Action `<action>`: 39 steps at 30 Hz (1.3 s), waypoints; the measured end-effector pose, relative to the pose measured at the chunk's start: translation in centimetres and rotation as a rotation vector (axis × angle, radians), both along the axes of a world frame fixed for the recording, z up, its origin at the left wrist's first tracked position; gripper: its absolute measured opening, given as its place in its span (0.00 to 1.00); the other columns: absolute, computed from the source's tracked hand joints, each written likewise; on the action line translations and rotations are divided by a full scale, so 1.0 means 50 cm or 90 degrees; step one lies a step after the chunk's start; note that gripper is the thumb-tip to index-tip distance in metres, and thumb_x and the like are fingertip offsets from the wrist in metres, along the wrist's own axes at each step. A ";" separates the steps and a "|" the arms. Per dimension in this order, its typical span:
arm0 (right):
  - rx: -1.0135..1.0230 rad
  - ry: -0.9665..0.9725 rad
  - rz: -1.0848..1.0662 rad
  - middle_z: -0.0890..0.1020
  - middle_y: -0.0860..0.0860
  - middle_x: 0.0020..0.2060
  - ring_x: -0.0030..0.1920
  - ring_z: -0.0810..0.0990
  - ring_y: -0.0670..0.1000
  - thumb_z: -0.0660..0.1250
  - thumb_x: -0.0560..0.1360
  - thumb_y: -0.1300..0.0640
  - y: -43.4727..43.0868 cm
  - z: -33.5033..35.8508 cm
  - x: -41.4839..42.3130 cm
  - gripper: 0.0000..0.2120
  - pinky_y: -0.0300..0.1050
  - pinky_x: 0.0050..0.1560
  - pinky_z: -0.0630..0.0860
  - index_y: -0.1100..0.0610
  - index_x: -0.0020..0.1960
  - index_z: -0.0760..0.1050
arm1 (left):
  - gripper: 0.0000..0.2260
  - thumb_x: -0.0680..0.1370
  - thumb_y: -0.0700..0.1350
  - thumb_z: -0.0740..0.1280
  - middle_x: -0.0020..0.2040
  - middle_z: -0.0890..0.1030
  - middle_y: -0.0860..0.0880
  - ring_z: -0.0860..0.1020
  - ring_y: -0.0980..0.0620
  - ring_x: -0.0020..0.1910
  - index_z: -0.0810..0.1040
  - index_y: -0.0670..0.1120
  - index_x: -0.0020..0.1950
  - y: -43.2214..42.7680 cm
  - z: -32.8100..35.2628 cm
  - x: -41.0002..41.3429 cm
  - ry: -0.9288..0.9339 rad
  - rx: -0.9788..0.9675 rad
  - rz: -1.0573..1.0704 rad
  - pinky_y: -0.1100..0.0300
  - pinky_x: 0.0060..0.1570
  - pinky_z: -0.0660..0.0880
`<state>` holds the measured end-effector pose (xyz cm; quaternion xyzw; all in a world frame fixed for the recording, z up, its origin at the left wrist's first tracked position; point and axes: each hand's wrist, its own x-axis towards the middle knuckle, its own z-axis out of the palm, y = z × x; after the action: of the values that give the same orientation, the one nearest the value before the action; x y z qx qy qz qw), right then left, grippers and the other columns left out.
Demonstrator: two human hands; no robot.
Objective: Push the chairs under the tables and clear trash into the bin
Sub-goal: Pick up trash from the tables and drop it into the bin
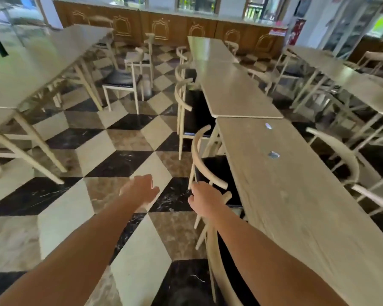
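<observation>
Right hand [205, 199] gripping a chair's [197, 149] back at the table's [301, 206] left edge, left hand [142, 191] spread, holding nothing, over the floor [111, 155], two scraps [273, 154] on the table toward its far edge

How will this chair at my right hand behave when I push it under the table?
The chair looks like a slim, rigid wooden frame, so it is probably stiff and fairly light. On the polished floor its legs should slide rather than catch. Its back is tall, so pushing high up may tip it.
</observation>
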<state>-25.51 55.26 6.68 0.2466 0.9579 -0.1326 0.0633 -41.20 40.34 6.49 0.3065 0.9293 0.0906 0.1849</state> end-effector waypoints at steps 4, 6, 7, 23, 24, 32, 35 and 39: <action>-0.020 -0.019 -0.115 0.75 0.54 0.47 0.50 0.78 0.57 0.59 0.81 0.53 0.082 -0.015 -0.053 0.11 0.50 0.45 0.72 0.58 0.59 0.71 | 0.11 0.81 0.54 0.62 0.54 0.79 0.47 0.77 0.46 0.49 0.74 0.48 0.56 0.154 0.002 -0.080 -0.011 -0.025 -0.122 0.52 0.50 0.77; -0.045 -0.007 -0.216 0.76 0.52 0.49 0.51 0.79 0.57 0.60 0.81 0.52 0.141 -0.040 -0.080 0.12 0.51 0.50 0.76 0.56 0.61 0.72 | 0.11 0.82 0.53 0.61 0.54 0.78 0.48 0.77 0.46 0.51 0.75 0.48 0.58 0.247 -0.014 -0.100 -0.026 -0.030 -0.177 0.54 0.50 0.76; -0.056 0.003 -0.260 0.77 0.52 0.50 0.51 0.79 0.57 0.60 0.81 0.52 0.173 -0.054 -0.091 0.12 0.51 0.50 0.76 0.56 0.61 0.72 | 0.11 0.82 0.53 0.61 0.54 0.77 0.48 0.78 0.46 0.53 0.75 0.48 0.58 0.292 -0.023 -0.108 -0.036 -0.031 -0.203 0.54 0.49 0.76; -0.180 -0.045 -0.713 0.76 0.54 0.55 0.54 0.78 0.57 0.60 0.79 0.56 0.682 -0.117 -0.087 0.10 0.47 0.44 0.70 0.55 0.60 0.71 | 0.08 0.82 0.51 0.62 0.48 0.78 0.49 0.78 0.49 0.46 0.74 0.47 0.54 1.002 -0.062 -0.211 0.012 -0.112 -0.659 0.51 0.49 0.78; -0.178 -0.045 -0.733 0.77 0.54 0.55 0.53 0.78 0.57 0.60 0.79 0.57 0.702 -0.117 -0.090 0.10 0.47 0.44 0.70 0.54 0.60 0.71 | 0.08 0.82 0.51 0.62 0.48 0.78 0.50 0.78 0.49 0.46 0.74 0.47 0.54 1.035 -0.068 -0.210 0.010 -0.111 -0.679 0.51 0.50 0.78; -0.192 -0.040 -0.922 0.78 0.54 0.57 0.54 0.79 0.59 0.61 0.78 0.55 0.846 -0.139 -0.126 0.10 0.47 0.43 0.69 0.54 0.58 0.71 | 0.09 0.81 0.51 0.62 0.48 0.78 0.47 0.79 0.46 0.46 0.74 0.45 0.52 1.323 -0.111 -0.247 0.016 -0.102 -0.831 0.50 0.50 0.78; -0.208 -0.015 -1.017 0.79 0.56 0.56 0.54 0.79 0.59 0.62 0.78 0.52 0.915 -0.168 -0.149 0.11 0.45 0.44 0.69 0.55 0.57 0.73 | 0.09 0.80 0.50 0.62 0.51 0.79 0.45 0.79 0.42 0.52 0.75 0.46 0.53 1.449 -0.136 -0.277 0.018 -0.089 -0.850 0.51 0.50 0.77; -0.215 -0.005 -1.095 0.79 0.55 0.55 0.54 0.79 0.58 0.63 0.78 0.51 1.011 -0.225 -0.173 0.11 0.46 0.44 0.69 0.54 0.58 0.73 | 0.09 0.79 0.49 0.62 0.53 0.78 0.45 0.78 0.41 0.54 0.75 0.46 0.54 1.612 -0.199 -0.317 0.026 -0.046 -0.848 0.52 0.50 0.74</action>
<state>-34.18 105.79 -4.59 0.8713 0.4069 -0.2734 -0.0199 -57.05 120.93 -3.47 0.8101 0.5474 -0.0803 0.1940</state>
